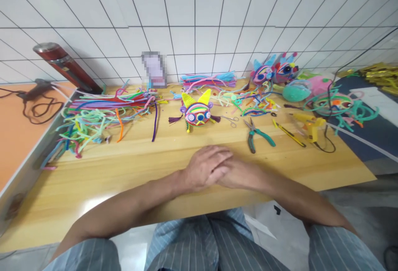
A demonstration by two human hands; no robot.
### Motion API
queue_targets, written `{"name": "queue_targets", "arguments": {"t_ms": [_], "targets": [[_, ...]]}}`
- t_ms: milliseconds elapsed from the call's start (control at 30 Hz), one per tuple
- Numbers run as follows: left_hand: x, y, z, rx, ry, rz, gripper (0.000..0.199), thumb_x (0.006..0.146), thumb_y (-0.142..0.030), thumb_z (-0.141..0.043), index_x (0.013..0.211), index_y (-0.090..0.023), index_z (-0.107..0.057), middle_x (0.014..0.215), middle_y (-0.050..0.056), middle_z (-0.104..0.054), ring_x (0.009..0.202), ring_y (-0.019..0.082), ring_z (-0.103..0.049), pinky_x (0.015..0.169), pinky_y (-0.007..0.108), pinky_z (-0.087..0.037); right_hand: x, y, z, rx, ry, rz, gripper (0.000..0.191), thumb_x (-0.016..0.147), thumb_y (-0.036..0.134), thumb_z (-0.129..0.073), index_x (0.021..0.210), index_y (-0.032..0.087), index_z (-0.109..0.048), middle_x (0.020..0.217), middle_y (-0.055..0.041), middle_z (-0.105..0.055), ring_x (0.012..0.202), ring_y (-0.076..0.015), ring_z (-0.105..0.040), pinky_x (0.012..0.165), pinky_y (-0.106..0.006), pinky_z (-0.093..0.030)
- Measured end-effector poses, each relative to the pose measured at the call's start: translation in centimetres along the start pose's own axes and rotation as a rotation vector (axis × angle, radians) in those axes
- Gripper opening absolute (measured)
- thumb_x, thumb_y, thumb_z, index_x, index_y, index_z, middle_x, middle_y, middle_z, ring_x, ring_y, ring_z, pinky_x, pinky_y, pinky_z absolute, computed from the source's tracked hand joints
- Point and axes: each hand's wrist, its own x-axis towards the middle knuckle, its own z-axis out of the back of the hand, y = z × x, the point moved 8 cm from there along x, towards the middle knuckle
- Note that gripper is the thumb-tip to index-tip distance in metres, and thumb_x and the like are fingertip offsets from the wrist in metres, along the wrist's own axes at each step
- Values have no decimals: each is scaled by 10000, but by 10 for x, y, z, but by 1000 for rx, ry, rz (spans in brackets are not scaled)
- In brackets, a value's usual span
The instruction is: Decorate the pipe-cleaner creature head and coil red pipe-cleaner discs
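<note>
On the wooden table near its front edge, my left hand [203, 167] lies over my right hand [230, 172], its fingers wrapped across it. The right hand's fingers are mostly hidden underneath. Neither hand touches a tool. Just beyond them stands a colourful mask-like figure [199, 116] made of pipe cleaners, with yellow pointed ears, round eyes and dark tassels at the sides. Right of the figure are small scissors [230, 120] and green-handled pliers [254, 135] with their handles apart. A yellow utility knife [289, 133] and a yellow glue gun [309, 126] lie farther right.
Bundles of pipe cleaners [115, 103] spread over the left side, beside a red-brown thermos [66, 67]. More pipe cleaners [208, 81] lie at the back. Finished-looking figures [263, 72] and a green-tentacled one [336, 104] sit at right. A cord [331, 76] hangs near the glue gun.
</note>
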Motion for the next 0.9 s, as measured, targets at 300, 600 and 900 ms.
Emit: {"name": "queue_targets", "arguments": {"t_ms": [300,600,900], "targets": [[-27,67,-6,-374,46,399,550,1149,-529,-372,948,-169,-737,1009,101,-807,940,210,-754,905,326,-582,31,-129,77,22,-32,-420,237,969,319,-638,1068,223,-830,977,-55,-844,856,-222,-754,796,-333,-562],[-22,64,-17,-261,111,297,425,1146,-405,-424,933,-174,-710,859,63,-744,812,174,-688,795,281,-521,87,-238,60,-353,21,-639,253,928,263,-616,1031,202,-839,1035,-106,-838,961,-270,-737,840,-353,-506],[-24,66,-15,-268,101,298,339,1123,-344,-492,983,-172,-750,900,74,-792,826,178,-728,796,272,-551,109,-259,61,-330,-52,-527,112,879,159,-701,811,181,-788,902,-118,-786,876,-255,-681,806,-363,-481]]}}
